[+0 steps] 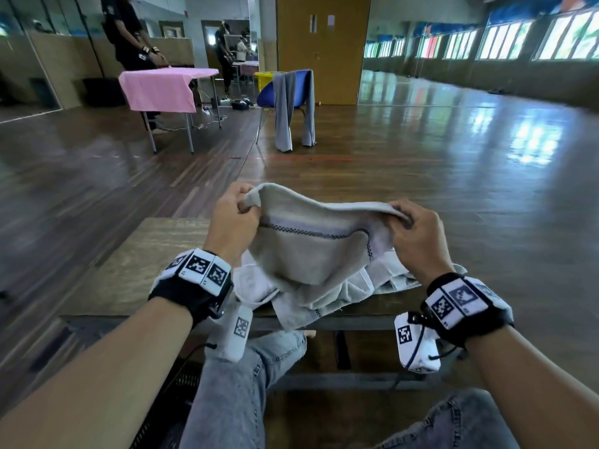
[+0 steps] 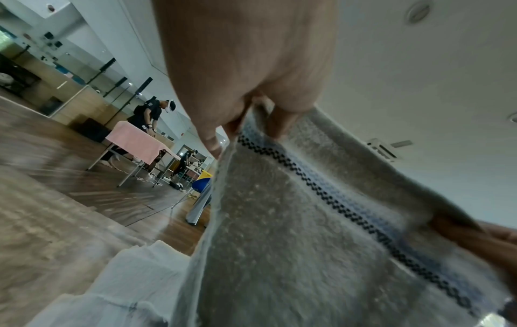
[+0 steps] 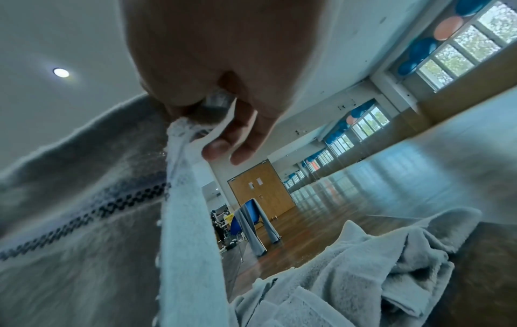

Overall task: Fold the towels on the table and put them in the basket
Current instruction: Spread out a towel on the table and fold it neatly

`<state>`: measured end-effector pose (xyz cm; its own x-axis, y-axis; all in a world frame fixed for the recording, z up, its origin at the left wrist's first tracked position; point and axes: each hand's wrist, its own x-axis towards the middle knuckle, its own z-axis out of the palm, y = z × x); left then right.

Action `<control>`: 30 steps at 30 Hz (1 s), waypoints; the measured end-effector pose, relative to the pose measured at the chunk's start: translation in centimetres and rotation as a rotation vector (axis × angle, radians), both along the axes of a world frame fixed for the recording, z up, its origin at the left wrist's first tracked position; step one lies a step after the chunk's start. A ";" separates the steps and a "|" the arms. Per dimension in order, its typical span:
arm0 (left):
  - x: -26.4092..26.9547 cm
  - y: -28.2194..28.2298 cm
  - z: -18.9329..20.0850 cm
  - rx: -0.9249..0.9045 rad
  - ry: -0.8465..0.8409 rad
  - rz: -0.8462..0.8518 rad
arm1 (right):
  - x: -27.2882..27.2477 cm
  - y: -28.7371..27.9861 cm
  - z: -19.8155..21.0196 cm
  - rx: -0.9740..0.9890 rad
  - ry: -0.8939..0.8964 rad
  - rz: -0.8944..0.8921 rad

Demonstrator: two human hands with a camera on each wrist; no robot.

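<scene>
A beige towel [image 1: 304,251] with a dark checked stripe hangs above the low wooden table [image 1: 139,254], stretched between both hands. My left hand [image 1: 238,210] pinches its left top corner, and my right hand [image 1: 410,222] pinches the right top corner. The left wrist view shows the striped towel [image 2: 293,232] hanging from my left hand [image 2: 238,124]. From the right wrist, that towel [image 3: 92,210] drops from my right hand [image 3: 223,124]. Beneath it a heap of pale crumpled towels [image 1: 372,280] lies on the table. A dark basket [image 1: 181,380] sits on the floor by my left knee, mostly hidden.
The table's near edge [image 1: 356,314] is just past my knees. Across the wooden floor stand a pink-covered table [image 1: 162,89] with a person beside it, and a blue chair [image 1: 285,92] draped with grey cloth. Windows line the right wall.
</scene>
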<state>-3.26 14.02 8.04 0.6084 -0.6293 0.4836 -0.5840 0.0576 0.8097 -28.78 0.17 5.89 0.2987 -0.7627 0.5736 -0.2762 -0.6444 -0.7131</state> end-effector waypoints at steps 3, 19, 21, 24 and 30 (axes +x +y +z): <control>0.7 -1.4 -1.6 0.029 -0.026 -0.065 | 0.2 -0.5 -0.4 0.077 0.024 0.047; 4.1 -4.1 -12.9 0.713 -0.314 -0.391 | 1.9 -3.5 -11.6 0.319 0.586 0.215; 3.4 -4.6 -13.7 0.624 -0.262 -0.423 | 3.2 -3.4 -12.2 0.306 0.557 0.231; 2.0 -5.5 -14.0 0.611 -0.194 -0.553 | 5.1 -3.2 -12.4 0.231 0.628 0.265; -0.4 -6.7 -14.0 0.617 -0.047 -0.669 | 5.6 -2.3 -11.8 0.376 0.534 0.332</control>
